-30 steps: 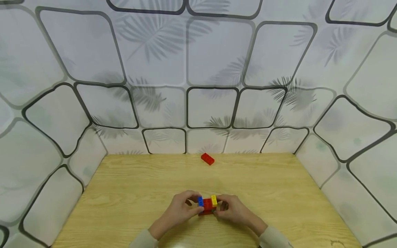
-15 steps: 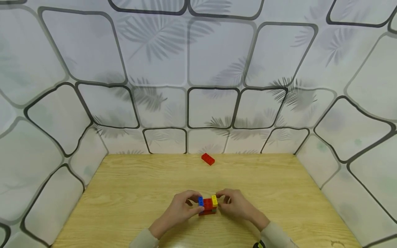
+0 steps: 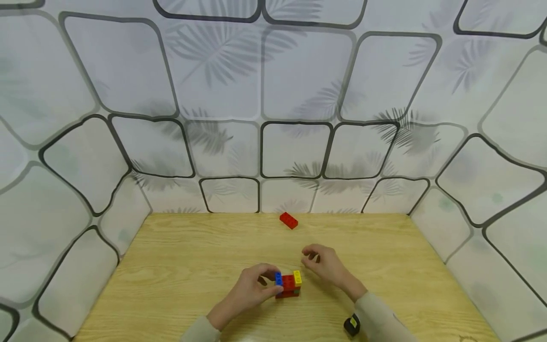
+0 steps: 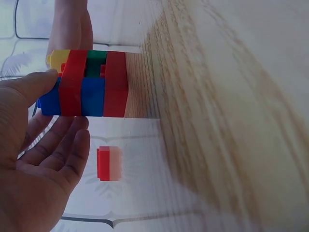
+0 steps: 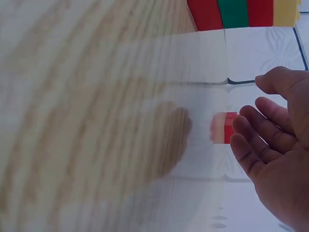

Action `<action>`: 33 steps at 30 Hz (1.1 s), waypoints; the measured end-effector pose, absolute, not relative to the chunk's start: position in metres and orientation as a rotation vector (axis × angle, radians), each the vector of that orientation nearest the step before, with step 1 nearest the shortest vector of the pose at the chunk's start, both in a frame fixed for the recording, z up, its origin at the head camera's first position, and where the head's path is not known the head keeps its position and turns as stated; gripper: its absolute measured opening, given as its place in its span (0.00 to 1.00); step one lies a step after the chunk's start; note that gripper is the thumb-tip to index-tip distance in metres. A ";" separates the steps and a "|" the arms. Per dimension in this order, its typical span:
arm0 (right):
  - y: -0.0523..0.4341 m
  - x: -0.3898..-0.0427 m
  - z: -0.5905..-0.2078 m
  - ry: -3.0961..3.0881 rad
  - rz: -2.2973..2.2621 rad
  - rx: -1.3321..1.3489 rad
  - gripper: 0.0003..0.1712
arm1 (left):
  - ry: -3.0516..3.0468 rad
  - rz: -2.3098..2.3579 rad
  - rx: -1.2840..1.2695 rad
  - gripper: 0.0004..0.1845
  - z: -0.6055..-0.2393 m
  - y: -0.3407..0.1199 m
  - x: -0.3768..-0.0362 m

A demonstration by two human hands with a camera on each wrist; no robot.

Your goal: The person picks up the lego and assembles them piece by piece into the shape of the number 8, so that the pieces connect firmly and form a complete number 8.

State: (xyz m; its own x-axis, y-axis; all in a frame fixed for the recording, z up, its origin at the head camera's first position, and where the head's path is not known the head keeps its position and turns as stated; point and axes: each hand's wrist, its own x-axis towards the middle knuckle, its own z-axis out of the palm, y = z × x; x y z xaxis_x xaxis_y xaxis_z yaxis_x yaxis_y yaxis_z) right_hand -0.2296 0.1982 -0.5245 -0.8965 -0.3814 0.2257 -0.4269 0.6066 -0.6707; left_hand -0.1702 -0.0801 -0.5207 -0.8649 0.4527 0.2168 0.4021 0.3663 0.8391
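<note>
A small stack of toy bricks (image 3: 288, 283) stands on the table in front of me. In the left wrist view it has a red brick (image 4: 116, 84) at the bottom, blue (image 4: 92, 96) and green (image 4: 96, 64) bricks above, another red layer, then blue and yellow (image 4: 58, 59) bricks on top. My left hand (image 3: 252, 287) holds the stack by its blue end, thumb on the near side and fingers on the far side. Apart from the stack, to its right and farther back, my right hand (image 3: 329, 267) holds nothing, its fingers loosely bent.
A loose red brick (image 3: 288, 220) lies near the table's back edge, by the patterned wall (image 3: 290, 152). Next to my right sleeve is a black object with a yellow patch (image 3: 352, 325). Patterned panels also stand at both sides of the wooden table (image 3: 205, 247).
My right hand has let go of the stack's yellow end and moved away, back and to the right. The left hand still holds the blue end. The black object has come into view.
</note>
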 end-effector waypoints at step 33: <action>0.180 -0.271 -0.526 -2.778 1.230 0.423 0.25 | 2.550 1.546 0.802 0.20 -0.520 -0.080 -0.169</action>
